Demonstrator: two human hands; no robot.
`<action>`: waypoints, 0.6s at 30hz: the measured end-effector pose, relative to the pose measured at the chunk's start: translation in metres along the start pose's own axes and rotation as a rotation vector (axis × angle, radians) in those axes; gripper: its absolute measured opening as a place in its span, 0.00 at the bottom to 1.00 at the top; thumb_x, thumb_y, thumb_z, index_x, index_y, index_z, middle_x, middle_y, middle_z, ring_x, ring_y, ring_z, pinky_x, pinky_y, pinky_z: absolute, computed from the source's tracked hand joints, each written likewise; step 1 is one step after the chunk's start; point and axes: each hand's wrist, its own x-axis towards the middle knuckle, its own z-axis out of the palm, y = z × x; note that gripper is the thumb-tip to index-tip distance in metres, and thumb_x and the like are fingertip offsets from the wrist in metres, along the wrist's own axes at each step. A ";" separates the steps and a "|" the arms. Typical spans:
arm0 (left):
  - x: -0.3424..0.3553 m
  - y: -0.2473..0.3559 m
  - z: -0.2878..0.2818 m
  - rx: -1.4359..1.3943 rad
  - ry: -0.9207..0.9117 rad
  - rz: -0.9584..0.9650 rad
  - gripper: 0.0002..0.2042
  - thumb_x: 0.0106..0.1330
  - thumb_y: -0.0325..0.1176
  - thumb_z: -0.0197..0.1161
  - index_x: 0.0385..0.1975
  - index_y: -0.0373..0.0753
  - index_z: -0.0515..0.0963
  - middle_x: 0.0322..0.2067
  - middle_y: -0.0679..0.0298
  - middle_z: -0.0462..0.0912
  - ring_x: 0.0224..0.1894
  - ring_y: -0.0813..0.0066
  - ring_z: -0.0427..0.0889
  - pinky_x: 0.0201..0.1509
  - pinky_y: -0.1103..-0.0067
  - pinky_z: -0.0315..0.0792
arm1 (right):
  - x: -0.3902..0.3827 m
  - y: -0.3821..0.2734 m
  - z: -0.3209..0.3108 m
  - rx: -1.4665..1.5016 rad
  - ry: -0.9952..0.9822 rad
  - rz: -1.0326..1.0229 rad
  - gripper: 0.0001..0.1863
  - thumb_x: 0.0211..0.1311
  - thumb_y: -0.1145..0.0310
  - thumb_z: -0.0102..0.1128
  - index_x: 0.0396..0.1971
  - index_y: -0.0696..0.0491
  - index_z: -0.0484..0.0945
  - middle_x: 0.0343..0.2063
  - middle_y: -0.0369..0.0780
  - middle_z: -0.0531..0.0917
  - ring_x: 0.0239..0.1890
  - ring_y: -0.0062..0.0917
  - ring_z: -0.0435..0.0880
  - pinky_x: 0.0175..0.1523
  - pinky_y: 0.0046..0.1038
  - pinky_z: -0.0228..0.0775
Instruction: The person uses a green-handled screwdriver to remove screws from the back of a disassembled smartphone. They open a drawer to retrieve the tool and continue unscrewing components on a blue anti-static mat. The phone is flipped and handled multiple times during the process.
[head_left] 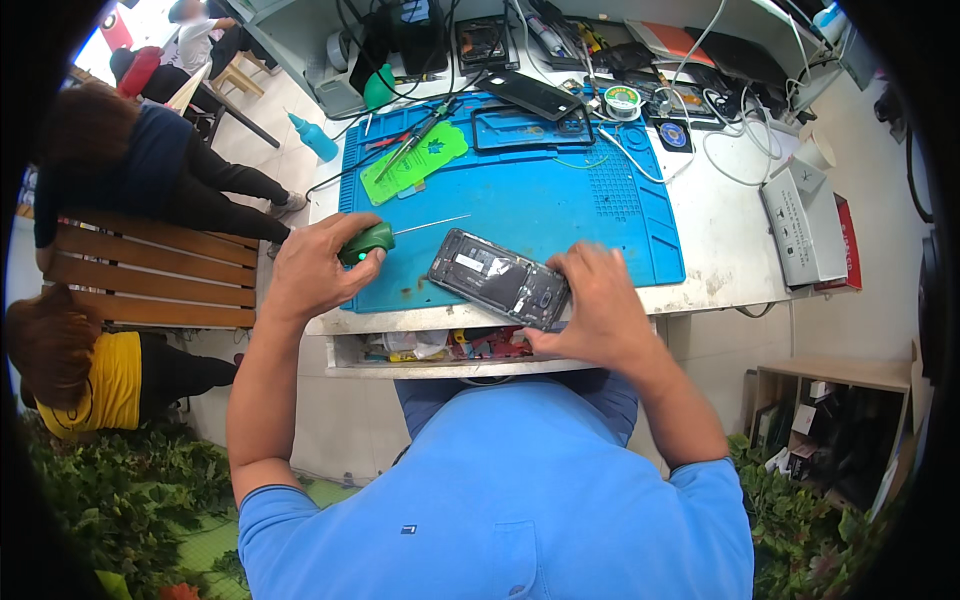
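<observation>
My left hand (pixel 322 262) is closed around a small green squeeze bottle (pixel 368 243) with a long thin metal needle tip. The needle points right, across the blue work mat (pixel 540 200). Just beyond it, my right hand (pixel 603 305) grips the right end of a smartphone (pixel 490 275) whose back cover is off, showing its battery and inner parts. The phone is tilted near the mat's front edge, its left end farther from me. Whether it rests on the mat or hangs just above, I cannot tell.
Behind the phone lie a soldering iron (pixel 415 142) on a green card (pixel 440 155), a black phone panel (pixel 532 95) and a solder spool (pixel 622 102). Below the tabletop, a drawer (pixel 450 370) stands open. White boxes (pixel 800 225) and cables sit right; people are at left.
</observation>
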 end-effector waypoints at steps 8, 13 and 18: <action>-0.020 0.005 0.003 -0.011 -0.020 -0.106 0.20 0.69 0.44 0.76 0.56 0.42 0.92 0.44 0.53 0.95 0.41 0.48 0.94 0.49 0.62 0.86 | 0.043 0.058 -0.032 -0.006 -0.150 -0.136 0.49 0.43 0.49 0.93 0.66 0.57 0.84 0.58 0.46 0.83 0.64 0.43 0.81 0.73 0.47 0.69; -0.026 0.006 0.005 -0.005 -0.018 -0.127 0.20 0.70 0.44 0.76 0.57 0.42 0.92 0.43 0.52 0.95 0.39 0.48 0.94 0.47 0.62 0.85 | 0.037 0.069 -0.028 0.011 -0.155 -0.017 0.56 0.42 0.42 0.95 0.72 0.53 0.83 0.66 0.47 0.82 0.71 0.46 0.78 0.78 0.48 0.68; -0.027 0.003 0.007 -0.017 -0.017 -0.121 0.19 0.70 0.44 0.76 0.57 0.42 0.93 0.41 0.52 0.95 0.36 0.50 0.92 0.44 0.62 0.84 | 0.033 0.070 -0.025 0.058 -0.103 -0.035 0.50 0.44 0.42 0.95 0.67 0.51 0.88 0.62 0.44 0.84 0.68 0.42 0.80 0.77 0.46 0.69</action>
